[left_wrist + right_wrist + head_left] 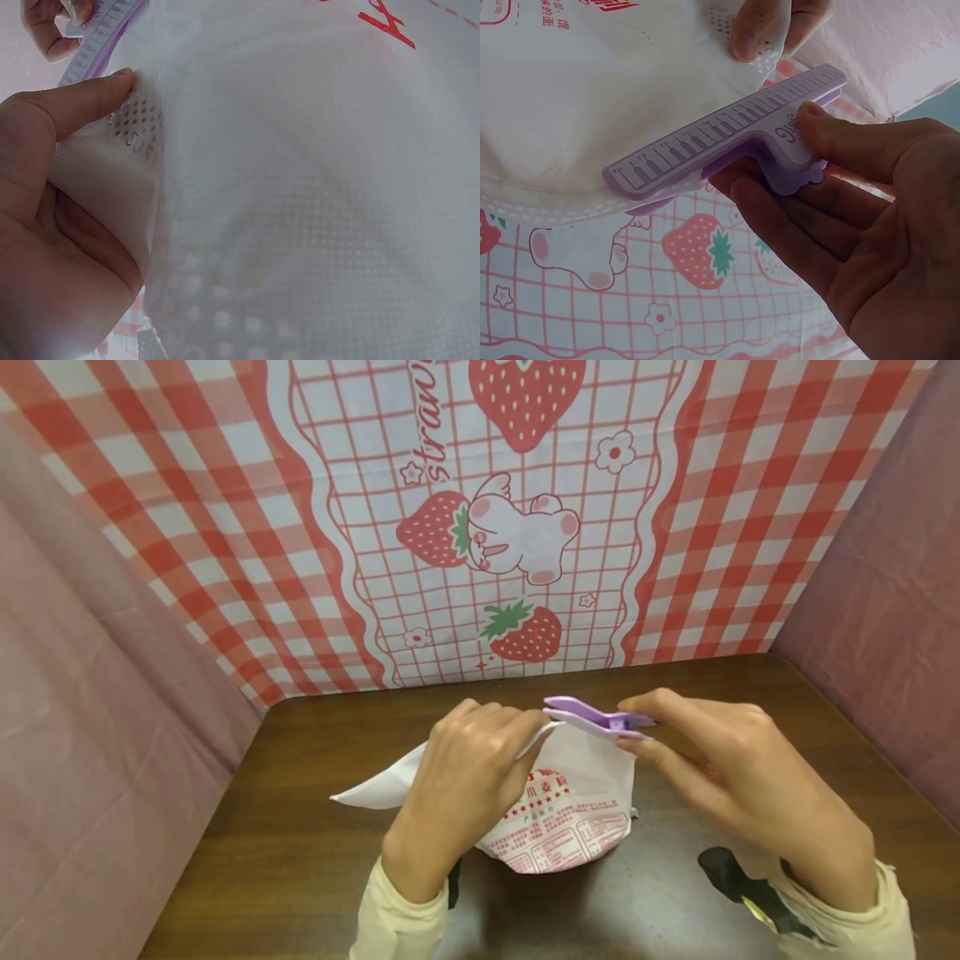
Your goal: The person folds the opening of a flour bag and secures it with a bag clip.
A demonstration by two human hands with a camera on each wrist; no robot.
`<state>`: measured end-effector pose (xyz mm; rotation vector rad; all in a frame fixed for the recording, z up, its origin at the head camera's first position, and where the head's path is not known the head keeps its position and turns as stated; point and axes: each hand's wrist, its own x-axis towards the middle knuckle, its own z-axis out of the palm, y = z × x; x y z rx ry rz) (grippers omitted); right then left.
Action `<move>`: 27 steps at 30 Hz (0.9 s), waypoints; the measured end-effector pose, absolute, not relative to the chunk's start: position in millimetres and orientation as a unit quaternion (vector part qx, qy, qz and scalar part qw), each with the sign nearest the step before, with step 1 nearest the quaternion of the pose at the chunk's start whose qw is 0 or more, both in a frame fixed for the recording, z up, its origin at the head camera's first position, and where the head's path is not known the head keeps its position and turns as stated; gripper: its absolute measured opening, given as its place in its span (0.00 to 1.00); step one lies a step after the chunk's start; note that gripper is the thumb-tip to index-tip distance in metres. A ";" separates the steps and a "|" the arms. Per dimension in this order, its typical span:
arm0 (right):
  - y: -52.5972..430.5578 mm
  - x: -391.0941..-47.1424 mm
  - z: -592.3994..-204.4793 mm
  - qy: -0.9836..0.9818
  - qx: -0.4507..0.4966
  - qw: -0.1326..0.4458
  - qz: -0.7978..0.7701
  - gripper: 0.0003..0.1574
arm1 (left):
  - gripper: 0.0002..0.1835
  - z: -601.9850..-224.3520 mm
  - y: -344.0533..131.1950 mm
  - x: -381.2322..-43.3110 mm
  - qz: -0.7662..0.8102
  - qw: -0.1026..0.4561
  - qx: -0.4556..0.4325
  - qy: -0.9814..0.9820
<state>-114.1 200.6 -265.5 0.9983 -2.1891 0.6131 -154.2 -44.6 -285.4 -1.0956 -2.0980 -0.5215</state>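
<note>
A white flour bag [566, 843] with red print stands upright before me, its top folded over to the left. My left hand [472, 768] pinches the bag's top edge between thumb and fingers; the perforated edge shows by the thumb in the left wrist view. A purple bag clip [724, 131] with a piano-key print lies along the bag's edge at the right. Its jaws are spread apart in the head view. My right hand [720, 760] pinches the clip's handles, thumb on one side and fingers on the other.
The bag is over a dark brown wooden table [300, 760]. Behind it hangs a red-and-white checked cloth [720, 552] with strawberries. Pink curtains [97, 718] enclose the sides. A black strap-like piece [738, 885] shows below my right wrist.
</note>
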 end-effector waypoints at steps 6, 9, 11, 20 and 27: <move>198.0 -115.0 -267.9 -0.839 0.371 0.320 0.237 0.26 | 0.03 -285.2 -45.2 -153.2 -0.199 0.351 -0.422 -0.812; 196.0 -115.6 -268.8 -0.838 0.366 0.325 0.242 0.25 | 0.03 -285.2 -45.7 -152.7 -0.198 0.349 -0.421 -0.813; 195.7 -116.2 -269.1 -0.838 0.365 0.327 0.241 0.20 | 0.03 -285.1 -46.1 -152.5 -0.197 0.348 -0.420 -0.814; 195.0 -117.5 -272.3 -0.832 0.379 0.325 0.242 0.25 | 0.02 -281.3 -56.7 -151.3 -0.205 0.324 -0.401 -0.832; 195.8 -116.9 -274.8 -0.838 0.373 0.318 0.239 0.30 | 0.02 -277.5 -71.4 -149.5 -0.223 0.285 -0.383 -0.850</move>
